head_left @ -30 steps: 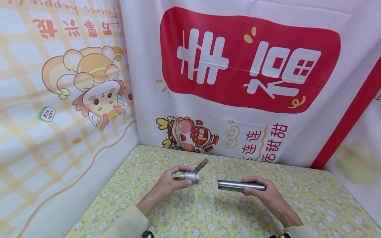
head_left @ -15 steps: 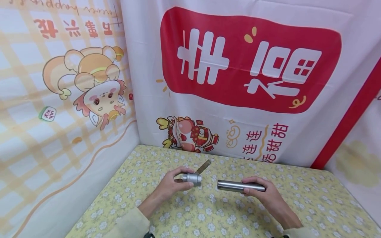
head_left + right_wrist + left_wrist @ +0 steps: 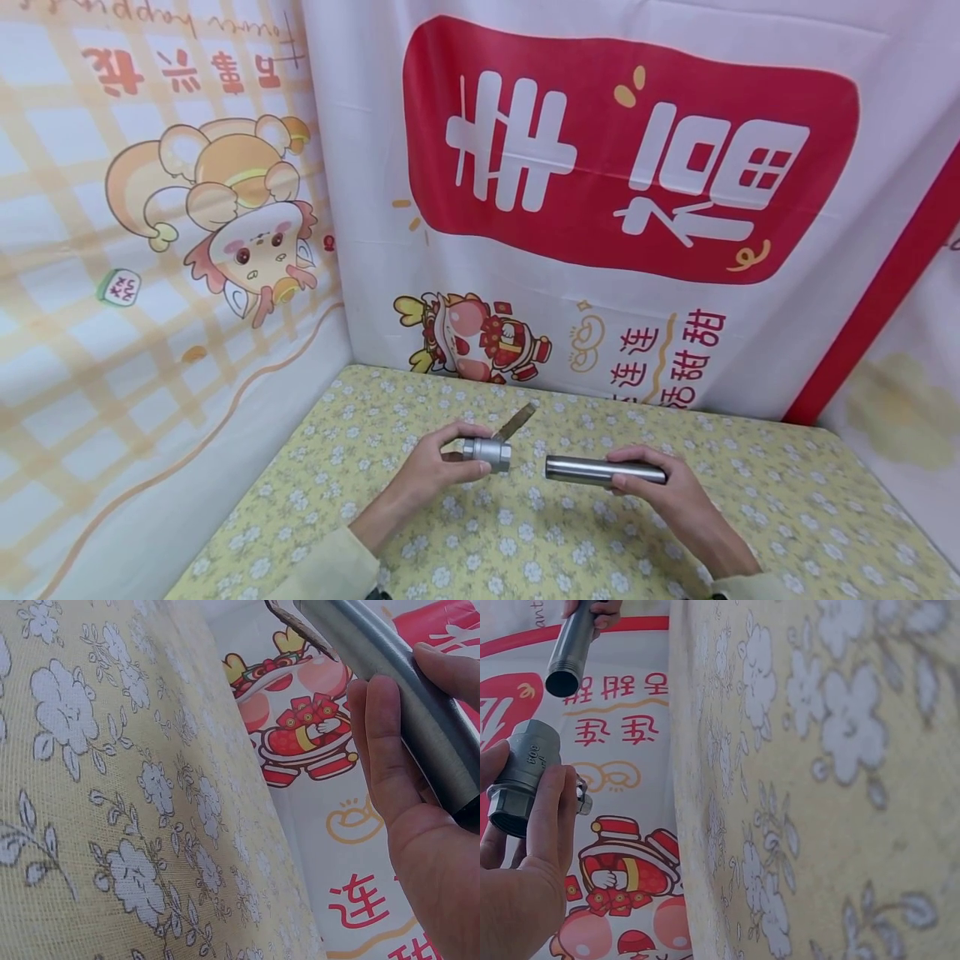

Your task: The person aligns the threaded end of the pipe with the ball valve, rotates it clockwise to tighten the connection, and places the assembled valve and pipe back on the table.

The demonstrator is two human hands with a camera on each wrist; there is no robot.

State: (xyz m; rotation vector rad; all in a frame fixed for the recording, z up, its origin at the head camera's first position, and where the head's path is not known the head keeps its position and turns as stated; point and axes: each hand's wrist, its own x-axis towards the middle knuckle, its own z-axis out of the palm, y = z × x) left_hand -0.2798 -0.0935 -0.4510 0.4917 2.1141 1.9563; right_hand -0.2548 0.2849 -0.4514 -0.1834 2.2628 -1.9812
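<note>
In the head view my left hand pinches a grey metal ball valve between thumb and fingers. Its worn, brownish lever handle slants up to the right. Across from it, my right hand grips a shiny steel pipe, held nearly level with its free end toward the valve. A narrow gap separates the two. The left wrist view shows the pipe's open end, with ridges like thread inside, and markings on the valve body. Fingers and thumb wrap the pipe in the right wrist view.
Beneath both hands lies a table with a yellow floral cloth. A white printed curtain with a red panel hangs behind it, and a checked printed curtain stands along the left side.
The left hand has moved the valve slightly right and down, toward the pipe. The right hand and pipe have shifted very slightly left.
</note>
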